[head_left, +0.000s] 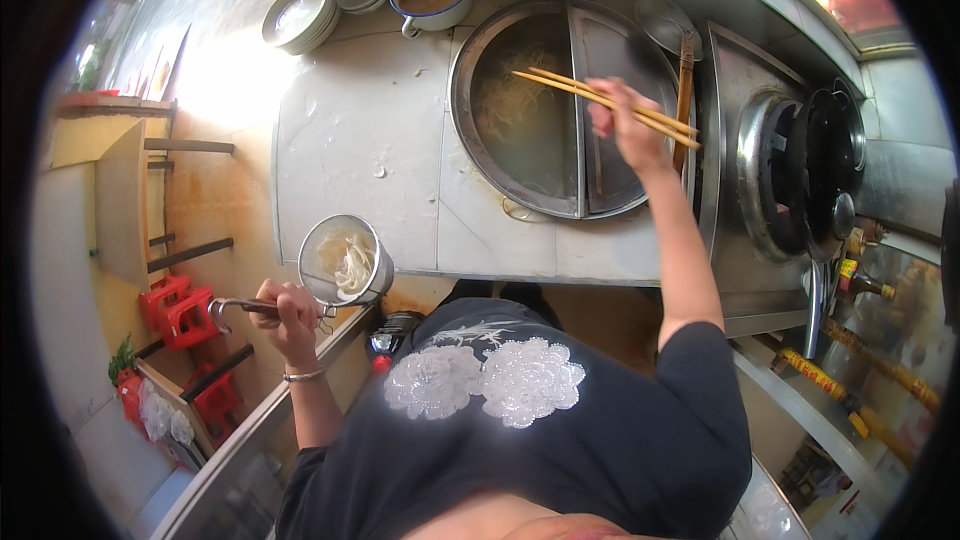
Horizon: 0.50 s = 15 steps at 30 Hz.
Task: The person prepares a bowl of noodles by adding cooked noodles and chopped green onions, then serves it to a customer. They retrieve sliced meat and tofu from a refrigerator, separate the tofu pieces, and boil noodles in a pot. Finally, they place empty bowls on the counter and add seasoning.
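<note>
My left hand (287,315) grips the wooden handle of a deep wire-mesh noodle strainer (384,274). Pale noodles (351,264) lie inside its basket, which is out over the counter's front left edge. In my right hand (628,120) is a pair of long wooden chopsticks (559,84), pointing left. Their tips are above the left half of a large round metal pot (459,120), split by a straight metal divider (577,112). Thin noodles (519,86) show in the cloudy liquid there. A metal lid (626,165) covers the right half, partly hidden by my hand.
Behind the tiled counter (360,127) stand stacked white bowls (304,15) and an enamel pot (439,15) of brown liquid. A ladle (684,90) rests right of the big pot. Further right are a stove (769,172) and a black wok (821,172). Red stools (187,315) stand lower left.
</note>
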Each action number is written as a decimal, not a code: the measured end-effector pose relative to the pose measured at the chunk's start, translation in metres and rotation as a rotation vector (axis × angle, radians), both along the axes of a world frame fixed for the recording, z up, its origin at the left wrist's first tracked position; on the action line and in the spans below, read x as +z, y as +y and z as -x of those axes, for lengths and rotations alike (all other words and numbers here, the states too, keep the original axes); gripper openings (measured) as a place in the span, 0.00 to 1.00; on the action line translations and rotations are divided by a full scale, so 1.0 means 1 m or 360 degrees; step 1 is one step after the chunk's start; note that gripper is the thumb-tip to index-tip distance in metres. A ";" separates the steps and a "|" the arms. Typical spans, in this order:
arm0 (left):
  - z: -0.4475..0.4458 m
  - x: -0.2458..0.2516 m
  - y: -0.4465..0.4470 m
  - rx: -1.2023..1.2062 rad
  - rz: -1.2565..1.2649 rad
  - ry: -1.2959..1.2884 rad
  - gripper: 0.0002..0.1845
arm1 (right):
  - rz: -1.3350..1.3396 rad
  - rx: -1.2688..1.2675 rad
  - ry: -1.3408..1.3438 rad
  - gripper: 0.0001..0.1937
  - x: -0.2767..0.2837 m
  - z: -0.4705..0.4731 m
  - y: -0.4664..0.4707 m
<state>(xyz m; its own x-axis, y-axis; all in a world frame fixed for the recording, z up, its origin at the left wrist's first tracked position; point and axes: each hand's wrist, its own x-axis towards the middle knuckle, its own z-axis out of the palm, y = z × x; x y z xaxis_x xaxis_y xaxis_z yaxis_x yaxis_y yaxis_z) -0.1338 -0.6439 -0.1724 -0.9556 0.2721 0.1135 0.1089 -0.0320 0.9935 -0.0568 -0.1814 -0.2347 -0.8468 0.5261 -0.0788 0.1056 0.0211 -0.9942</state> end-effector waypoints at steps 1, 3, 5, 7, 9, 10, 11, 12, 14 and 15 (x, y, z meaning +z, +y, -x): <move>0.004 0.006 -0.001 -0.0095 -0.0067 0.0011 0.25 | -0.0461 0.0025 0.0004 0.18 -0.027 0.026 -0.004; 0.015 0.019 0.003 -0.0289 -0.0211 0.0034 0.28 | -0.1117 -0.0094 0.0144 0.12 -0.096 0.076 0.000; 0.026 0.029 0.006 -0.0342 -0.0228 0.0009 0.35 | -0.1291 -0.0297 0.0199 0.09 -0.151 0.112 0.002; 0.037 0.041 0.017 -0.0447 -0.0261 0.0047 0.35 | -0.1315 -0.0375 0.0174 0.09 -0.209 0.130 0.002; 0.048 0.050 0.033 -0.0522 -0.0275 0.0100 0.36 | -0.1191 -0.0375 0.0022 0.08 -0.237 0.126 -0.014; 0.053 0.055 0.040 -0.0556 -0.0282 0.0115 0.36 | -0.1101 -0.0393 -0.0065 0.08 -0.240 0.120 -0.022; 0.060 0.059 0.049 -0.0569 -0.0286 0.0108 0.36 | -0.1010 -0.0415 -0.0151 0.09 -0.244 0.113 -0.030; 0.064 0.068 0.060 -0.0571 -0.0282 0.0098 0.36 | -0.0912 -0.0426 -0.0238 0.10 -0.243 0.104 -0.038; 0.078 0.069 0.074 -0.0599 -0.0342 0.0081 0.37 | -0.0822 -0.0343 -0.0396 0.09 -0.238 0.086 -0.042; 0.083 0.073 0.080 -0.0616 -0.0361 0.0075 0.37 | -0.0762 -0.0300 -0.0465 0.09 -0.233 0.078 -0.047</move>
